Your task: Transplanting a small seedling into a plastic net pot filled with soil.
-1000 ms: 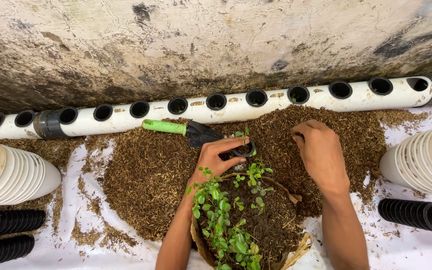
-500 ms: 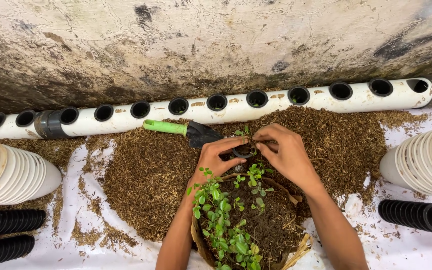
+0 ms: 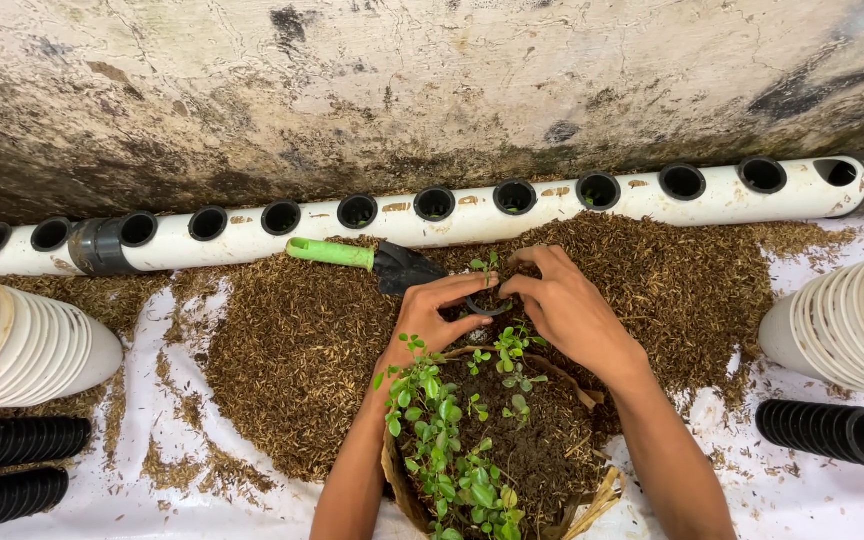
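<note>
Just above the middle of the frame, a small black net cup (image 3: 485, 303) sits between the two hands, its round rim facing up toward the camera and its body hidden below, so its long axis seems to run roughly upright; how far it tilts cannot be told. The left hand (image 3: 434, 317) comes up from the bottom centre and wraps the cup from the left, thumb and fingers curled round its rim in a firm hold. The right hand (image 3: 564, 308) reaches in from the lower right, its fingertips (image 3: 508, 285) bunched and pinched together at the cup's upper right edge; whether they hold husk or only press on the filling cannot be told. A small seedling (image 3: 486, 265) stands in the cup, its few green leaves pointing toward the top of the frame. Below the hands, in the lower centre, lies a clump of dark soil with more seedlings (image 3: 452, 440), wrapped in dry leaf. The hands work over a heap of brown husk (image 3: 292, 350) spread on a white sheet (image 3: 152, 500). A trowel with a green handle (image 3: 330, 253) lies left of the cup, handle pointing left. Behind it runs a white pipe (image 3: 232, 240) with a row of black-rimmed holes, across the frame along a stained wall.
</note>
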